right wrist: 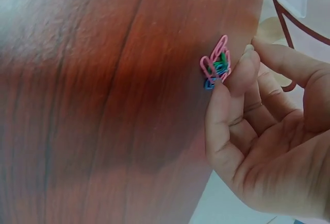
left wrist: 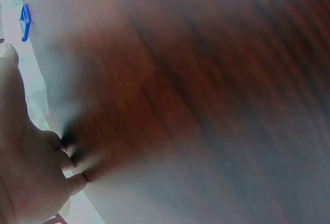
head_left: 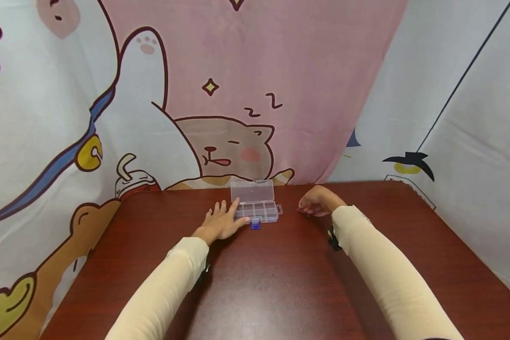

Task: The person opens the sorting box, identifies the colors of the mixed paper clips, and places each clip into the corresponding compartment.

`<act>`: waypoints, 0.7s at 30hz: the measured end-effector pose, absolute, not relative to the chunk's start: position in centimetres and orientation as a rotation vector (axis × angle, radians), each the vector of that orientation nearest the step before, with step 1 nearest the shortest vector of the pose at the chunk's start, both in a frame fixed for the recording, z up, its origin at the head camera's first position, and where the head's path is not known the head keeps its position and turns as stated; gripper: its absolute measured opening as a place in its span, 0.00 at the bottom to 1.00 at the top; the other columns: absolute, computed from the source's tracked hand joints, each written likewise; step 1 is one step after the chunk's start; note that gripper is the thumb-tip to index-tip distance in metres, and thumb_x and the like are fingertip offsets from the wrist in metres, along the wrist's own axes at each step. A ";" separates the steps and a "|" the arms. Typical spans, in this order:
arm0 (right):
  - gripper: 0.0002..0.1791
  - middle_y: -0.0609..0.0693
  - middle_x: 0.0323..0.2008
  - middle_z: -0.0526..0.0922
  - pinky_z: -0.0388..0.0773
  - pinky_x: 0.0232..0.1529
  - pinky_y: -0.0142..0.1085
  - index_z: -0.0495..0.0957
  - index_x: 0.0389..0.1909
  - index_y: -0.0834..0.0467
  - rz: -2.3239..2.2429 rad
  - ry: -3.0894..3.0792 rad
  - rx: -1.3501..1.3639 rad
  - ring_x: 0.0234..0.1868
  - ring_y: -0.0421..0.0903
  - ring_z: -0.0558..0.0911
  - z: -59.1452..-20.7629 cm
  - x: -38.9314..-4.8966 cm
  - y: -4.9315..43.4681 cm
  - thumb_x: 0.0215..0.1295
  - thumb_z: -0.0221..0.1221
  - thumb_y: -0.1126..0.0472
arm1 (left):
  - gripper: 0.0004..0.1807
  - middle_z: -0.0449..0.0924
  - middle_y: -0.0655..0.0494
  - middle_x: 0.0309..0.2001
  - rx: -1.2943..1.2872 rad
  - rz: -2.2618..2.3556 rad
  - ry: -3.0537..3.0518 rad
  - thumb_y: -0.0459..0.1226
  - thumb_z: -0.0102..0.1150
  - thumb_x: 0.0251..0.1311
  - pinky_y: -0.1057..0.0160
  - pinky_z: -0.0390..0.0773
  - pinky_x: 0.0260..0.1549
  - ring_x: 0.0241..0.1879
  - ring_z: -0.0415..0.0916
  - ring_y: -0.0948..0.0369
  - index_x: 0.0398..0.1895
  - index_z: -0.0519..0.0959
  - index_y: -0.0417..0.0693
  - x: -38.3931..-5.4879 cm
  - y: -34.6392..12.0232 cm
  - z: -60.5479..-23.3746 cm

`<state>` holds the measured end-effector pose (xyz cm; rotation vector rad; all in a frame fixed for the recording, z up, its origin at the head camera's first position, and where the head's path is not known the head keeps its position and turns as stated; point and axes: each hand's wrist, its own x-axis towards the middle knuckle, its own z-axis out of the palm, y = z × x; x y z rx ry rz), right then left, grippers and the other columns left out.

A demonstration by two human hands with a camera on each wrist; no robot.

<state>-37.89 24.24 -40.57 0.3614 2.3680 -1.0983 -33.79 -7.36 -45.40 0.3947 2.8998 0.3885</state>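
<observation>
A clear plastic compartment box (head_left: 255, 211) stands on the table with its lid (head_left: 252, 191) raised at the back and a blue latch (head_left: 255, 225) at the front. My left hand (head_left: 222, 223) rests at the box's left side, fingers spread, the thumb along its front edge. To the right of the box, my right hand (head_left: 316, 202) holds a small bunch of paper clips (right wrist: 219, 65) at its curled fingertips. Pink, green and blue clips show in the right wrist view. The fingers hide part of the bunch. What lies in the box's compartments is too small to make out.
The brown wooden table (head_left: 255, 278) reaches to a cartoon-printed cloth (head_left: 289, 85) hanging along its back edge. A clear hang tab (head_left: 279, 209) sticks out from the box's right side. Cloth also hangs at both sides.
</observation>
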 end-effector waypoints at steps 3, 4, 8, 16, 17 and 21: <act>0.09 0.46 0.21 0.79 0.80 0.33 0.38 0.84 0.37 0.61 -1.053 2.400 0.345 0.24 0.41 0.77 -41.1 -38.1 24.5 0.61 0.60 0.61 | 0.47 0.41 0.37 0.77 0.391 0.388 2.900 0.70 0.34 0.63 0.40 0.41 0.71 0.76 0.37 0.41 0.79 0.37 0.62 -33.8 -7.4 -45.5; 0.08 0.47 0.20 0.79 0.80 0.32 0.39 0.84 0.35 0.61 -1.035 2.421 0.346 0.24 0.42 0.78 -41.3 -38.1 24.6 0.61 0.60 0.61 | 0.47 0.41 0.37 0.77 0.392 0.392 2.900 0.70 0.34 0.63 0.40 0.41 0.71 0.76 0.37 0.41 0.79 0.37 0.62 -33.8 -7.5 -45.5; 0.06 0.48 0.20 0.81 0.81 0.30 0.40 0.82 0.25 0.59 -0.949 2.513 0.369 0.24 0.44 0.80 -41.9 -38.3 24.7 0.57 0.63 0.61 | 0.47 0.41 0.37 0.77 0.394 0.393 2.903 0.70 0.35 0.63 0.40 0.40 0.71 0.76 0.37 0.41 0.79 0.37 0.62 -33.9 -7.5 -45.5; 0.09 0.50 0.22 0.84 0.80 0.27 0.40 0.84 0.24 0.61 -0.680 2.680 0.312 0.24 0.46 0.81 -41.7 -38.0 23.7 0.55 0.65 0.58 | 0.47 0.41 0.36 0.76 0.401 0.390 2.907 0.69 0.35 0.64 0.39 0.41 0.71 0.76 0.38 0.40 0.79 0.38 0.61 -34.0 -7.5 -45.5; 0.09 0.50 0.22 0.84 0.80 0.27 0.40 0.85 0.23 0.60 -0.639 2.696 0.317 0.24 0.46 0.81 -41.7 -38.0 23.6 0.55 0.66 0.58 | 0.47 0.41 0.36 0.76 0.402 0.388 2.907 0.69 0.35 0.64 0.39 0.41 0.71 0.76 0.38 0.40 0.79 0.38 0.61 -34.0 -7.5 -45.6; 0.09 0.50 0.22 0.85 0.80 0.26 0.40 0.85 0.23 0.59 -0.550 2.728 0.351 0.24 0.46 0.82 -41.8 -38.1 23.1 0.54 0.67 0.57 | 0.47 0.41 0.36 0.76 0.400 0.387 2.901 0.70 0.34 0.64 0.39 0.41 0.70 0.76 0.38 0.40 0.79 0.37 0.61 -34.0 -7.5 -45.7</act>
